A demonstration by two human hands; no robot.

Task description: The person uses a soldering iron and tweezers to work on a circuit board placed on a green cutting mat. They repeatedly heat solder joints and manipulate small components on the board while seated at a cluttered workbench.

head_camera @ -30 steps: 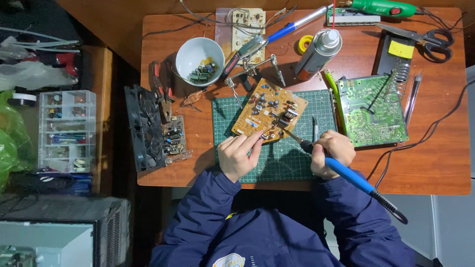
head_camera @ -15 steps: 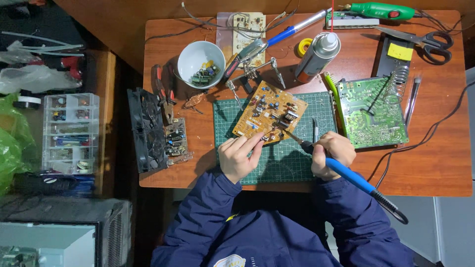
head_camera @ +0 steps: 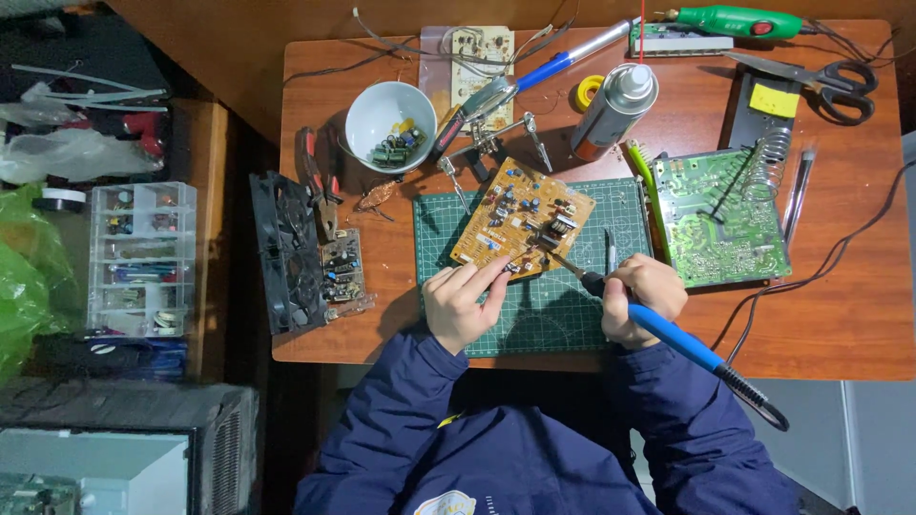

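Right hand [head_camera: 644, 298] grips the soldering iron [head_camera: 668, 334] (tip up-left, on the circuit board [head_camera: 522, 219]).

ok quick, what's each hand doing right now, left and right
Left hand: fingers resting on the near edge of the tan circuit board, grasping nothing.
Right hand: closed around the blue-handled soldering iron, tip at the board.

Yellow square label [head_camera: 775, 99] (far right), silver spray can [head_camera: 614, 111] beside it
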